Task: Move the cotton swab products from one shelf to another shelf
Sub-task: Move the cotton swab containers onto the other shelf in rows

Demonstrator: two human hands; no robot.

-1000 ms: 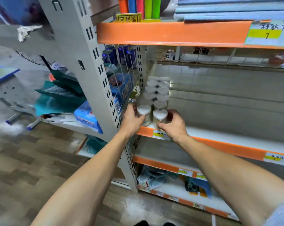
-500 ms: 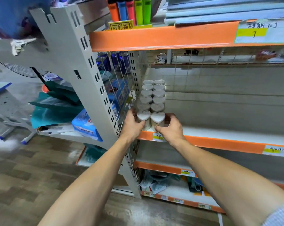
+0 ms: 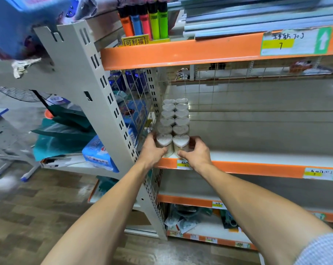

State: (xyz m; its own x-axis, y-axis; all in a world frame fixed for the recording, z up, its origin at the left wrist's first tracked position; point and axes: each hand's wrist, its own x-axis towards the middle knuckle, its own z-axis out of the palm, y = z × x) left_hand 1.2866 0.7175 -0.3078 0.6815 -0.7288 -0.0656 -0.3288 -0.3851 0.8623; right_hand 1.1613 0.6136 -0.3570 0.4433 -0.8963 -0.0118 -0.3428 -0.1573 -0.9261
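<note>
Left hand (image 3: 152, 150) and right hand (image 3: 195, 153) clamp the front two clear heart-shaped cotton swab tubs (image 3: 172, 143) together; an uneven squeeze could topple the double row behind (image 3: 174, 115)

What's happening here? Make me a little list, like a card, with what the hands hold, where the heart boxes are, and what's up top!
left hand: left hand grips the front-left heart box
right hand: right hand grips the front-right heart box
heart boxes: two rows running front to back at the left end of the middle shelf
up top: colourful lighters standing on the upper shelf
below: packets on the bottom shelf
</note>
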